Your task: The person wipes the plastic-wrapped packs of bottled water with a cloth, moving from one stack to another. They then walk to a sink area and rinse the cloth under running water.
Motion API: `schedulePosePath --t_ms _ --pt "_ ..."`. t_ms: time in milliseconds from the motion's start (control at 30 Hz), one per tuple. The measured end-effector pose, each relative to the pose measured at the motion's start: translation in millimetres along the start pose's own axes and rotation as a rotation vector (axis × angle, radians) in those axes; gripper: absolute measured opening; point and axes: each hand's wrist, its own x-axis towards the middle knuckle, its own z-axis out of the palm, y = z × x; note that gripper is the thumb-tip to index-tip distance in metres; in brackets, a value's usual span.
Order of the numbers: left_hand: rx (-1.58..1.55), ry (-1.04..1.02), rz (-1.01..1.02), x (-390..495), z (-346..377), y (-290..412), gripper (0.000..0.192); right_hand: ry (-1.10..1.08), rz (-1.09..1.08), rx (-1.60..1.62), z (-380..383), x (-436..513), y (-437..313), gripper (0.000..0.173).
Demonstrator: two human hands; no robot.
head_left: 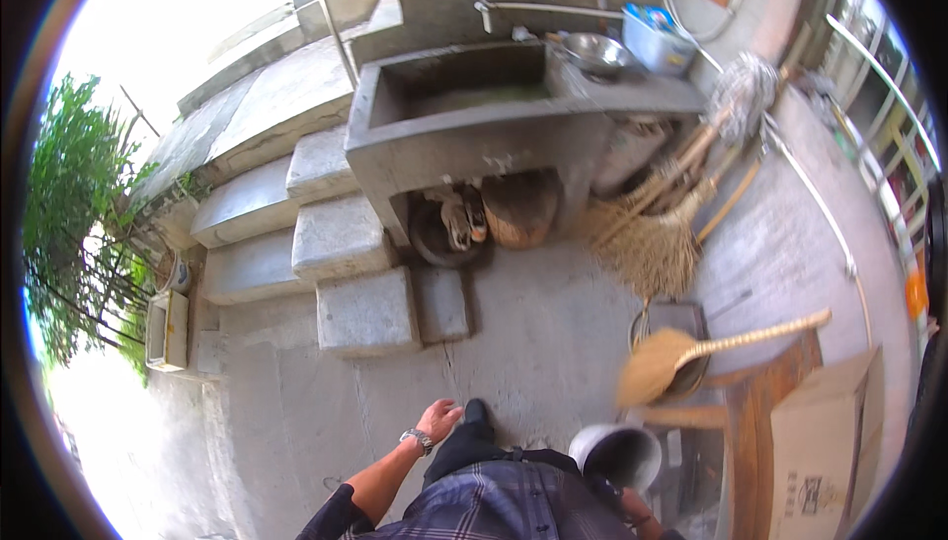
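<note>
My left hand [438,420], with a metal watch on its wrist, hangs over the concrete floor. Nothing is in it and its fingers are loosely apart. Low at my right side, my right hand [635,504] grips the near side of a tilted metal pot [589,445]. The pot's dark mouth faces up and to the right; the exact hold is partly hidden by a dark part at the rim. Ahead stands a concrete sink [474,142], with a steel basin [595,51] on its ledge.
Concrete steps [342,236] rise at the left, near plants [81,221]. Straw brooms [652,244] and a mop [744,92] lean at the right. A straw hand broom [655,366] lies by a wooden frame [748,421] and a cardboard box [822,451]. Containers [518,214] sit under the sink.
</note>
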Motion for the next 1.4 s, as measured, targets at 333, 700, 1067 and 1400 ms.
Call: schedulePosePath --t_ms 333,700,1067,1400 --pt "-0.437 -0.571 1.428 -108 -181 417 0.041 0.094 -0.519 0.160 -134 99 -314 0.049" --pt "-0.163 0.537 1.759 -168 -190 475 0.044 -0.331 -0.697 -0.483 -192 219 -613 0.038" --pt "0.024 1.231 1.543 -295 -133 395 0.028 -0.605 -0.919 -0.929 -102 192 -737 0.027" --pt "0.068 1.510 1.414 -355 -100 333 0.028 -0.787 -0.922 -1.177 -77 216 -752 0.020"
